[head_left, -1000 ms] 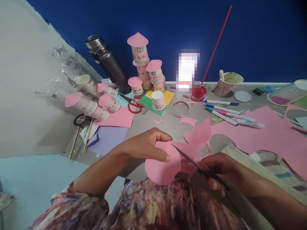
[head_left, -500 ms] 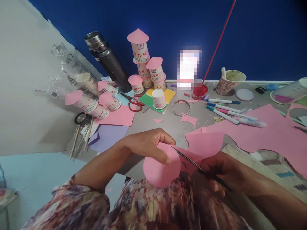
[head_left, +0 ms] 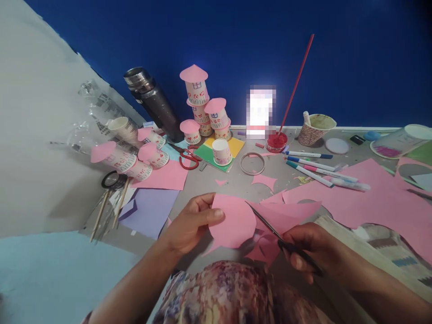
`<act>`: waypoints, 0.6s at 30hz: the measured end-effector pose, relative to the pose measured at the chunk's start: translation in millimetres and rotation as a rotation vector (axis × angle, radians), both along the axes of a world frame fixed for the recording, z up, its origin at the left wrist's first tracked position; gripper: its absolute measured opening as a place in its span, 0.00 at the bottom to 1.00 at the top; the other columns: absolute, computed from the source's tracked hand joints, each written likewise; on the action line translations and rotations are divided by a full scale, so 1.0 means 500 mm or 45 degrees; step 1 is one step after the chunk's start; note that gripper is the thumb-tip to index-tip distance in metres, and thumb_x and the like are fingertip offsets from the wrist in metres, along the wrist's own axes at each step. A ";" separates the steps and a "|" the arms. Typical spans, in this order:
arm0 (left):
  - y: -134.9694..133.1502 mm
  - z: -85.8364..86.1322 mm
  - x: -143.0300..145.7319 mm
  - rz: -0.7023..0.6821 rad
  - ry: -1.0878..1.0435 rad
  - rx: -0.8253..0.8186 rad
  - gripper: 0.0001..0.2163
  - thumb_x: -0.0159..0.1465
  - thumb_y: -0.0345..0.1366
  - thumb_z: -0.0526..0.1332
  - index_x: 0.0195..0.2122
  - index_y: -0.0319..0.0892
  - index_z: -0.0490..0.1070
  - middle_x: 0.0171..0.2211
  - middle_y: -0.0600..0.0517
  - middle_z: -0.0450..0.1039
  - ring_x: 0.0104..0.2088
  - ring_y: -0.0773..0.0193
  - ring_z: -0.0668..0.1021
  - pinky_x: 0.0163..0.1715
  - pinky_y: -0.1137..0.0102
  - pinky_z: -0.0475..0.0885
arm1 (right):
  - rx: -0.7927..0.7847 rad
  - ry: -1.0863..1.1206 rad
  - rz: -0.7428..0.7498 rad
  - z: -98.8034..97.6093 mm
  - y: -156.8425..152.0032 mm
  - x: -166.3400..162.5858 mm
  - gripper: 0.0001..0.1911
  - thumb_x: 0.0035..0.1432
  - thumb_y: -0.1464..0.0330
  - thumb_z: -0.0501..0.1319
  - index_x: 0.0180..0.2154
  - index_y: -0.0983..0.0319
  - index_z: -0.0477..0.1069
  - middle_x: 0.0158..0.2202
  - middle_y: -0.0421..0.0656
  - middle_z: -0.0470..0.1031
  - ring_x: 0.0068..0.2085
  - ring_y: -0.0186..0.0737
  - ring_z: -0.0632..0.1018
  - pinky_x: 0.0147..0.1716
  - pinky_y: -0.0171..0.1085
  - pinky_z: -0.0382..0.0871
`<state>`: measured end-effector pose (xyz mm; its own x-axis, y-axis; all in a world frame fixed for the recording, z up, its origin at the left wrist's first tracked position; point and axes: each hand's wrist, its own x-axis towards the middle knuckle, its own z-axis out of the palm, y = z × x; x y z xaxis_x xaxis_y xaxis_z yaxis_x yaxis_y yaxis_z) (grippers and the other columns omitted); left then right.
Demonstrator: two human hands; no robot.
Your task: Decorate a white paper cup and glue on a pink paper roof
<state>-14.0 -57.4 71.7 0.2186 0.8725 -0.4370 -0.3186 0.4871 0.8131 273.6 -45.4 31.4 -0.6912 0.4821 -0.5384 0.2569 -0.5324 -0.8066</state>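
My left hand pinches the left edge of a pink paper, thumb on top. The paper has a rounded outline, with a strip trailing off to the right. Dark-handled scissors are gripped in my right hand. Their blades point up and left, with the tips at the upper right edge of the rounded part. Loose pink scraps lie beneath the paper on the grey table.
Decorated paper-cup towers with pink cone roofs stand at the back beside a black flask. Red-handled scissors and a ring lie ahead. Markers and a large pink sheet are right. A red stick leans upward.
My left hand has shifted from the paper's top to its left edge, and the rounded part has turned and risen. The scissors stay in my right hand. The view has tilted upward slightly.
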 end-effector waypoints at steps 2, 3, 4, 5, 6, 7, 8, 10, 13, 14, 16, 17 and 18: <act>-0.016 -0.007 0.016 0.066 -0.006 0.002 0.16 0.51 0.42 0.78 0.34 0.37 0.80 0.29 0.48 0.80 0.28 0.65 0.77 0.29 0.72 0.72 | 0.004 -0.012 -0.005 -0.005 0.000 -0.002 0.20 0.54 0.55 0.69 0.23 0.61 0.68 0.17 0.36 0.66 0.20 0.29 0.66 0.20 0.31 0.54; -0.021 -0.009 0.023 0.104 0.012 0.007 0.15 0.52 0.42 0.78 0.34 0.37 0.81 0.29 0.48 0.80 0.28 0.64 0.77 0.29 0.72 0.72 | 0.012 -0.011 -0.003 -0.008 0.000 -0.001 0.21 0.55 0.54 0.69 0.23 0.61 0.67 0.17 0.35 0.65 0.20 0.29 0.66 0.20 0.31 0.53; -0.023 -0.011 0.028 0.140 0.039 0.011 0.15 0.52 0.42 0.78 0.34 0.37 0.81 0.29 0.48 0.80 0.28 0.64 0.77 0.29 0.72 0.72 | 0.025 -0.004 0.003 -0.013 -0.001 0.000 0.22 0.55 0.54 0.70 0.23 0.62 0.67 0.16 0.35 0.65 0.20 0.29 0.65 0.20 0.31 0.52; -0.024 -0.012 0.032 0.168 0.070 0.014 0.15 0.52 0.42 0.79 0.33 0.38 0.81 0.28 0.49 0.79 0.27 0.64 0.76 0.28 0.71 0.72 | 0.036 0.006 0.011 -0.018 -0.002 0.001 0.23 0.56 0.52 0.70 0.24 0.62 0.68 0.16 0.35 0.65 0.21 0.29 0.66 0.20 0.31 0.51; -0.023 -0.013 0.034 0.182 0.101 0.015 0.15 0.52 0.42 0.78 0.32 0.38 0.81 0.28 0.49 0.79 0.27 0.65 0.76 0.28 0.71 0.72 | 0.044 0.015 0.017 -0.023 -0.003 0.003 0.23 0.56 0.51 0.71 0.24 0.62 0.69 0.16 0.35 0.65 0.21 0.29 0.66 0.20 0.31 0.51; -0.021 -0.013 0.034 0.179 0.131 0.014 0.14 0.52 0.42 0.78 0.32 0.38 0.80 0.27 0.50 0.78 0.26 0.65 0.75 0.27 0.71 0.71 | 0.050 0.026 0.021 -0.028 -0.003 0.004 0.24 0.56 0.50 0.71 0.24 0.62 0.70 0.16 0.35 0.65 0.21 0.29 0.66 0.20 0.31 0.51; -0.019 -0.012 0.033 0.163 0.158 0.013 0.14 0.52 0.42 0.78 0.32 0.38 0.80 0.27 0.50 0.78 0.26 0.65 0.75 0.27 0.70 0.71 | 0.051 0.042 0.026 -0.032 -0.004 0.006 0.25 0.55 0.48 0.71 0.24 0.62 0.70 0.16 0.36 0.65 0.21 0.29 0.66 0.20 0.31 0.51; -0.014 -0.010 0.032 0.118 0.206 0.013 0.14 0.52 0.43 0.77 0.31 0.38 0.80 0.26 0.51 0.76 0.25 0.65 0.74 0.26 0.70 0.69 | 0.035 0.057 0.036 -0.036 -0.004 0.007 0.27 0.54 0.47 0.72 0.24 0.62 0.71 0.16 0.36 0.66 0.21 0.29 0.66 0.20 0.31 0.51; -0.010 -0.009 0.031 0.078 0.260 0.021 0.15 0.52 0.43 0.77 0.29 0.37 0.78 0.24 0.52 0.73 0.24 0.67 0.71 0.25 0.71 0.66 | 0.002 0.038 0.035 -0.028 -0.003 0.005 0.25 0.54 0.49 0.71 0.24 0.62 0.71 0.16 0.35 0.66 0.21 0.29 0.66 0.21 0.31 0.52; -0.009 -0.009 0.032 0.072 0.266 0.027 0.15 0.52 0.43 0.77 0.29 0.37 0.78 0.24 0.52 0.72 0.24 0.67 0.70 0.25 0.72 0.65 | -0.008 0.021 0.030 -0.024 -0.002 0.003 0.24 0.55 0.50 0.71 0.24 0.62 0.70 0.16 0.35 0.66 0.21 0.29 0.66 0.21 0.31 0.52; -0.008 -0.009 0.034 0.061 0.264 0.043 0.15 0.52 0.43 0.76 0.28 0.37 0.77 0.23 0.54 0.70 0.24 0.68 0.68 0.25 0.72 0.64 | -0.015 -0.006 0.021 -0.015 -0.001 0.000 0.21 0.55 0.53 0.70 0.23 0.62 0.70 0.16 0.36 0.66 0.21 0.29 0.66 0.22 0.31 0.53; -0.008 -0.010 0.034 0.054 0.263 0.051 0.15 0.52 0.43 0.76 0.28 0.37 0.77 0.23 0.54 0.69 0.24 0.69 0.67 0.25 0.72 0.63 | -0.016 -0.016 0.021 -0.012 0.000 0.000 0.20 0.54 0.54 0.69 0.24 0.62 0.70 0.16 0.36 0.67 0.21 0.29 0.65 0.22 0.31 0.54; -0.008 -0.009 0.034 0.045 0.265 0.056 0.15 0.53 0.43 0.76 0.27 0.37 0.76 0.23 0.54 0.68 0.24 0.69 0.67 0.25 0.72 0.63 | -0.021 -0.026 0.023 -0.009 0.000 -0.001 0.19 0.54 0.55 0.69 0.24 0.63 0.71 0.16 0.36 0.67 0.21 0.29 0.66 0.22 0.31 0.54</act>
